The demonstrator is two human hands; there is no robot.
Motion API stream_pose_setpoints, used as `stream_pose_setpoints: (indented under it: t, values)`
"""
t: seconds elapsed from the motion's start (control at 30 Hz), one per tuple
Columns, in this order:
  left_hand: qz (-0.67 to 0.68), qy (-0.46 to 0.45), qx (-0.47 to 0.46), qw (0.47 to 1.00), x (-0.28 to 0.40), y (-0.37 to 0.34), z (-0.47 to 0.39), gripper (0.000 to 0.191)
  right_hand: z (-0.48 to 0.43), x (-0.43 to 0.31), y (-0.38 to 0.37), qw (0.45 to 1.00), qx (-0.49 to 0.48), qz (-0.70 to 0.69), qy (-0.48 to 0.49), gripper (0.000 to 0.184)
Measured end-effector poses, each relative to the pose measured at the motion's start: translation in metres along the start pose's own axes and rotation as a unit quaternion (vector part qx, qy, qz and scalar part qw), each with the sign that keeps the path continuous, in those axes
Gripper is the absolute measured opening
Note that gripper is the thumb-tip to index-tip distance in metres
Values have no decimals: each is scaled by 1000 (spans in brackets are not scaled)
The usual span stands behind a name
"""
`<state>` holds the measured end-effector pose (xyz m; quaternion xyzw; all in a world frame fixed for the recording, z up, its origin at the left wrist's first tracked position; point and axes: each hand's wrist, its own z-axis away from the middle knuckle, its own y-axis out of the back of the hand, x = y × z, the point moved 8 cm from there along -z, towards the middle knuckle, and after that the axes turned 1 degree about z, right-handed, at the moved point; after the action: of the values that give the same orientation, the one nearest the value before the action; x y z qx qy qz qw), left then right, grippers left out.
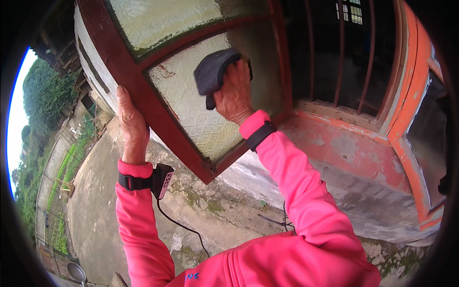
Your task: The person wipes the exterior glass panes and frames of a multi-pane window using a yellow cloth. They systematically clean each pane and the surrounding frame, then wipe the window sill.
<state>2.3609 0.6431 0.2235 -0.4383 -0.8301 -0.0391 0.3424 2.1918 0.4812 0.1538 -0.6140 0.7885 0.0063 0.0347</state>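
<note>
A window sash with a dark red wooden frame [157, 104] stands swung outward in front of me, holding textured glass panes [200, 118]. My right hand [235, 91] presses a dark grey cloth [215, 70] on the middle of the lower pane; its fingertips are partly hidden by the cloth. My left hand [132, 125] lies along the outer edge of the sash frame, thumb on its red face, the other fingers hidden behind it. A strap on the left wrist carries a small black device [164, 181] with a cable.
Iron bars [340, 53] fill the opening right of the sash, above a worn sill [337, 114]. Another orange-framed sash [416, 118] stands at the far right. Below lies stained concrete ground [104, 201]; a metal basin [76, 272] is at the lower left.
</note>
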Motion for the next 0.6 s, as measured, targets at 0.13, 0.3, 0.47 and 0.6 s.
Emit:
stream_pose_setpoints:
  t: [0.13,0.3,0.47,0.6]
  values:
    - [6,30,18,999,-7,4,-1,54,-20,122,21,955,4,204,-217,38]
    - [3,-10,-1,1000,-2,0,-3,55,57,114,37,964,50,111,-237,31]
    - [-6,-18,21,1000,2,-2,-3,53,143,13,16,955,-160,35,-246,26]
    - [24,11,9,1000,1,-6,-3,52,142,-81,11,977,-171,-90,-93,39]
